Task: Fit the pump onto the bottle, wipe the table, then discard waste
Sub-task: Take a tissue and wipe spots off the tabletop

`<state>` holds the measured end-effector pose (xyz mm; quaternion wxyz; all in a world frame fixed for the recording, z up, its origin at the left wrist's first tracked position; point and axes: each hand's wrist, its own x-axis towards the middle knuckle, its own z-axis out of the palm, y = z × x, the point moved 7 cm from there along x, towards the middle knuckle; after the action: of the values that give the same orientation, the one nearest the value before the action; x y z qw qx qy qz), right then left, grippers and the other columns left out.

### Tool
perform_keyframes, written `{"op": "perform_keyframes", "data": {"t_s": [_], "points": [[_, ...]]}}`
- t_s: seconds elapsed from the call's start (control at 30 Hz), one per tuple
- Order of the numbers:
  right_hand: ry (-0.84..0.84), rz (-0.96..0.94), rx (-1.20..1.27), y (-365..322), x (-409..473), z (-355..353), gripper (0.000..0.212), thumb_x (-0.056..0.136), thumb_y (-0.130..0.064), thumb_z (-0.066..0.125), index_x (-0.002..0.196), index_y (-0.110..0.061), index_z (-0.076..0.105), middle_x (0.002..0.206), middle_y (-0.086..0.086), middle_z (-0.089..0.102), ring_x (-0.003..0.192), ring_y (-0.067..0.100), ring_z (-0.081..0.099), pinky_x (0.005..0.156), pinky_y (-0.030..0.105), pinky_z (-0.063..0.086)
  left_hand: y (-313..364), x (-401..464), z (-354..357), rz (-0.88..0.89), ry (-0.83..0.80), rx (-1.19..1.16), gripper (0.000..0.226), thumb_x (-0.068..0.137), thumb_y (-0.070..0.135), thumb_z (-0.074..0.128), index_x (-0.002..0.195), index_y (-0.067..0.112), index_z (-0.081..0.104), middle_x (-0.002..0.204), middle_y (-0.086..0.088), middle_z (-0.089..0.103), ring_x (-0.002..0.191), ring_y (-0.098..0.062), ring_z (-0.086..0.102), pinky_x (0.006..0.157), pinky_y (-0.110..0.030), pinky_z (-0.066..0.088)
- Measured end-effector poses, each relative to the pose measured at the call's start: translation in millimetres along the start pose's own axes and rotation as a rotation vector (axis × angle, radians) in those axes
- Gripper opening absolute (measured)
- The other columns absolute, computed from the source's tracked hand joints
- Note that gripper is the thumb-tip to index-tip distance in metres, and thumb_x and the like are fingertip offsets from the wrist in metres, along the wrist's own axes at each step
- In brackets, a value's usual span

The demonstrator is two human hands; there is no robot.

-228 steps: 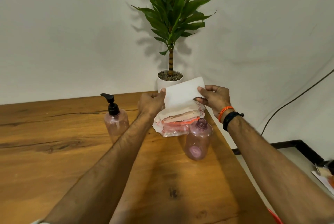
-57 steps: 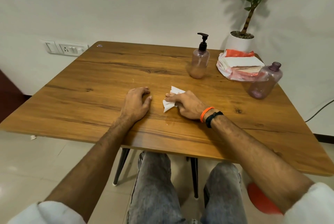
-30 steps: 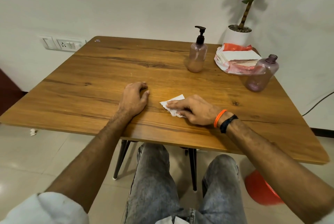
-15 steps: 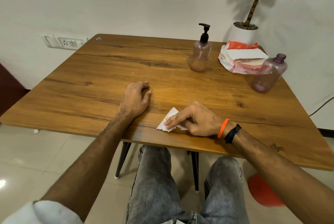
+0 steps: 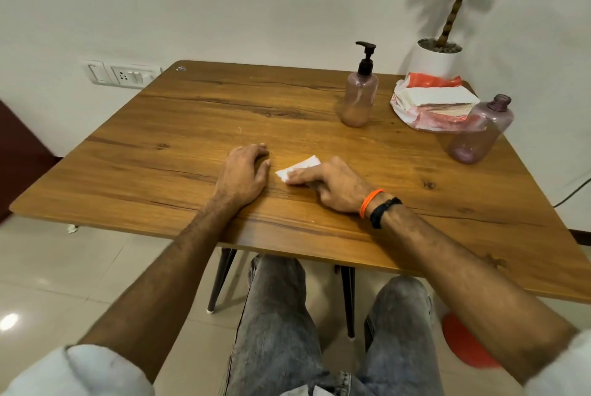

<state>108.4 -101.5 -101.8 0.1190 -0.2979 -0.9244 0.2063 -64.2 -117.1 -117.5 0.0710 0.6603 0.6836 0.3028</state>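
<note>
White tissue [image 5: 299, 167] lies just below the middle of the frame on the wooden tabletop [image 5: 160, 168], pinned under the right hand [image 5: 332, 184], whose index finger is stretched flat over the paper while the other fingers curl loosely behind it; whether they also pinch a fold I cannot tell. The left hand [image 5: 244, 172] rests just left of the tissue, fingers loosely bent and grasping nothing, bracing on the wood. The step in hand looks like the wiping. To do it well, I would keep the pads flat on the paper so it does not bunch, press evenly, and sweep in overlapping strokes towards one edge, lifting the left hand aside when the stroke reaches it.

At upper right stands the pump bottle [image 5: 358, 98], pump already on, with the open bottle [image 5: 478, 132] and the tissue pack [image 5: 431, 104] further right. A red bin [image 5: 463, 344] shows on the floor at lower right, likely for the waste.

Half a second ago the tissue sat nearer the front edge; it is now pushed further onto the wood and closer to the left hand, which has not moved.
</note>
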Motion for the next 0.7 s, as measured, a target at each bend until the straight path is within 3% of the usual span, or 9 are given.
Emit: {"op": "perform_keyframes", "data": {"t_s": [0.13,0.23,0.3,0.37,0.43,0.53,0.7], "points": [[-0.117,-0.155,0.134,-22,-23,12,0.053,0.084,0.01,0.049,0.12,-0.024,0.069,0.13,-0.008,0.063,0.127,-0.002,0.05,0.113,0.018,0.032,2,-1,-1,-0.01,0.011,0.004,0.033,0.094,0.022,0.056,0.122,0.007,0.062,0.133,-0.007,0.06,0.124,-0.025,0.051,0.108,-0.042,0.038],[-0.176,-0.13,0.223,-19,-38,8,0.049,0.086,0.006,0.051,0.114,-0.028,0.072,0.123,-0.013,0.067,0.123,-0.001,0.055,0.11,0.027,0.041,3,-4,-2,-0.006,-0.004,0.005,0.035,0.095,0.023,0.054,0.126,0.008,0.06,0.136,-0.007,0.058,0.126,-0.024,0.049,0.109,-0.043,0.037],[-0.122,-0.057,0.292,-10,-42,-4,0.044,0.088,0.003,0.054,0.113,-0.029,0.072,0.115,-0.018,0.069,0.113,-0.002,0.06,0.099,0.025,0.049,3,-6,-2,-0.004,-0.016,0.001,0.036,0.096,0.024,0.053,0.127,0.009,0.059,0.138,-0.006,0.056,0.128,-0.024,0.047,0.11,-0.043,0.035],[0.037,0.007,0.321,0,-40,-20,0.043,0.089,0.004,0.055,0.114,-0.027,0.072,0.107,-0.027,0.069,0.103,-0.009,0.061,0.089,0.015,0.05,5,-8,-2,0.0,-0.015,-0.002,0.036,0.096,0.024,0.053,0.128,0.008,0.058,0.138,-0.007,0.056,0.128,-0.024,0.046,0.111,-0.04,0.034],[0.132,0.085,0.261,8,-33,-26,0.044,0.089,0.004,0.054,0.119,-0.025,0.069,0.118,-0.017,0.068,0.114,-0.003,0.058,0.099,0.02,0.047,5,-10,-2,0.0,-0.003,0.003,0.036,0.096,0.024,0.053,0.128,0.008,0.059,0.138,-0.006,0.056,0.128,-0.024,0.046,0.11,-0.038,0.033],[0.055,0.093,0.104,4,-27,-15,0.051,0.089,0.008,0.051,0.126,-0.025,0.064,0.133,-0.006,0.061,0.129,0.011,0.051,0.113,0.028,0.037,5,-13,-2,-0.005,-0.002,0.015,0.036,0.095,0.025,0.053,0.127,0.01,0.059,0.137,-0.005,0.056,0.128,-0.022,0.046,0.109,-0.036,0.033],[-0.102,-0.092,0.102,-27,-37,12,0.058,0.084,0.011,0.048,0.125,-0.025,0.065,0.135,-0.01,0.059,0.131,0.0,0.046,0.113,0.013,0.025,4,-14,-2,-0.016,0.022,0.033,0.035,0.094,0.025,0.054,0.125,0.01,0.061,0.135,-0.005,0.059,0.126,-0.023,0.049,0.109,-0.038,0.035]]}}
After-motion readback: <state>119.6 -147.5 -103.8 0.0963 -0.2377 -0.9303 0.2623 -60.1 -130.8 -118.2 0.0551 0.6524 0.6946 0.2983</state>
